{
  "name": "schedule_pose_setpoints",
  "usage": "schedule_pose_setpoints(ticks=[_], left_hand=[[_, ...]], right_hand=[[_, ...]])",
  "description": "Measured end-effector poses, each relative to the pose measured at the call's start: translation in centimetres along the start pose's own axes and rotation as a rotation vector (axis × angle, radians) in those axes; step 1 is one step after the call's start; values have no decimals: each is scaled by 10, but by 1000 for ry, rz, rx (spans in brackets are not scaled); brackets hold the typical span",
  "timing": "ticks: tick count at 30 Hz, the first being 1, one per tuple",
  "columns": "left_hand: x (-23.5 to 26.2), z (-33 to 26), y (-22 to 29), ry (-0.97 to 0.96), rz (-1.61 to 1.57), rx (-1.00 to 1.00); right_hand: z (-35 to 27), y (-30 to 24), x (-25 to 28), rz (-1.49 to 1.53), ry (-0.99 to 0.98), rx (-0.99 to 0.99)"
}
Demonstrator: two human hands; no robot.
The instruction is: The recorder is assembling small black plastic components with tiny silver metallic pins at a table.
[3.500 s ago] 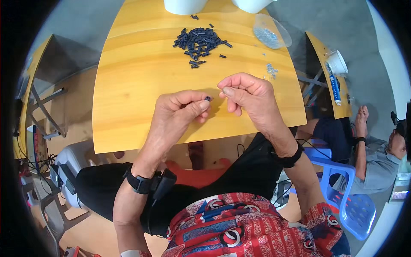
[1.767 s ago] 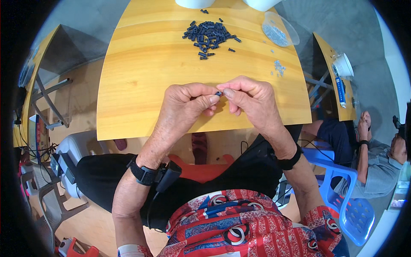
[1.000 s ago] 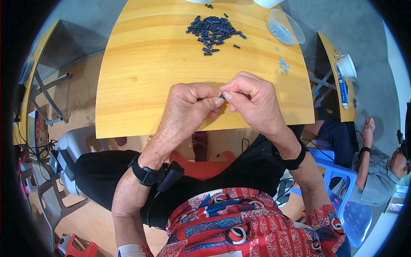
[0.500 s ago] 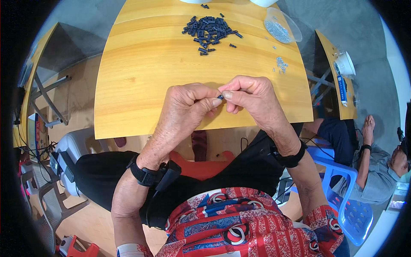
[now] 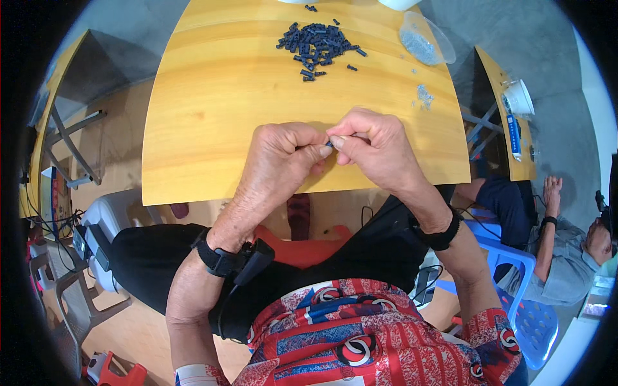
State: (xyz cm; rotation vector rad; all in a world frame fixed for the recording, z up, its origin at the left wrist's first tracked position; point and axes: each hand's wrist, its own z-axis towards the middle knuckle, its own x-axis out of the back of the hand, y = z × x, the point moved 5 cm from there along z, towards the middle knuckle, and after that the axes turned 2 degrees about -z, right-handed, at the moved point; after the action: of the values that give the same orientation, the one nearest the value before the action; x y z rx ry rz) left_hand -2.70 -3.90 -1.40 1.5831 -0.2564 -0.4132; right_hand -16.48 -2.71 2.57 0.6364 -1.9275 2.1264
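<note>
My left hand (image 5: 288,149) and my right hand (image 5: 371,143) meet above the near part of the yellow wooden table (image 5: 212,96). Between their fingertips is a small dark plastic part (image 5: 329,144), mostly covered by the thumbs. My left thumb and forefinger pinch it from one side. From the other side the right fingertips press on it; whether they also hold a tiny piece is hidden. Farther back lies a heap of small black plastic parts (image 5: 318,44), with a few strays around it. On the right is a small scatter of tiny silvery metal pieces (image 5: 424,96).
A clear plastic tub (image 5: 425,42) of silvery pieces stands at the table's far right, beside a white container (image 5: 399,3). Another person (image 5: 557,257) sits at right near a blue plastic chair (image 5: 515,276). A side table (image 5: 505,122) holds a white bucket (image 5: 518,98).
My right hand has shifted slightly up and toward the left, its fingers closer over the small part. My left hand stays nearly in place. The other person's hand has moved a little.
</note>
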Motion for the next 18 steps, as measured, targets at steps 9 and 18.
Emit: schedule_pose_setpoints(ticks=[9, 18], left_hand=[[2, -4, 2, -3, -73, -2], [0, -5, 5, -52, -142, -31]], right_hand=[[-7, 12, -1, 173, -15, -139], [-12, 8, 3, 367, -6, -218]])
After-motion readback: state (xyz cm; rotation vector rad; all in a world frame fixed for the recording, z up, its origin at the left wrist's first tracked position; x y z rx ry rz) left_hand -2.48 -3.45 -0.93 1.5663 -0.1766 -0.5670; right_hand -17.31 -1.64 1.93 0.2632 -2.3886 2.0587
